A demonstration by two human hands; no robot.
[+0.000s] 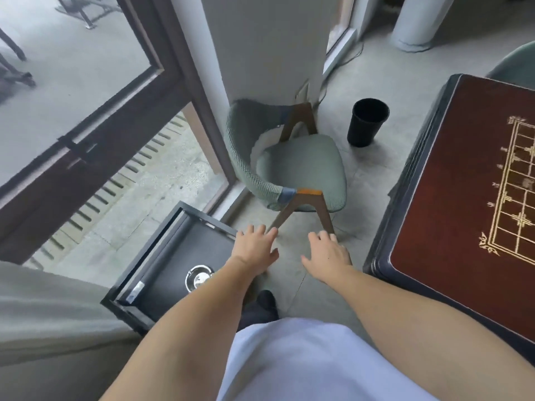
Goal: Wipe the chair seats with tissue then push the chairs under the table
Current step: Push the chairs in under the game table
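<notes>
Chair ahead of both | left hand spread, empty | right hand spread, empty

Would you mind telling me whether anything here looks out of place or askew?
The green upholstered chair with wooden legs stands apart from the dark red game table, angled toward the white pillar, not tucked under. Both hands are open, holding no tissue.
</notes>
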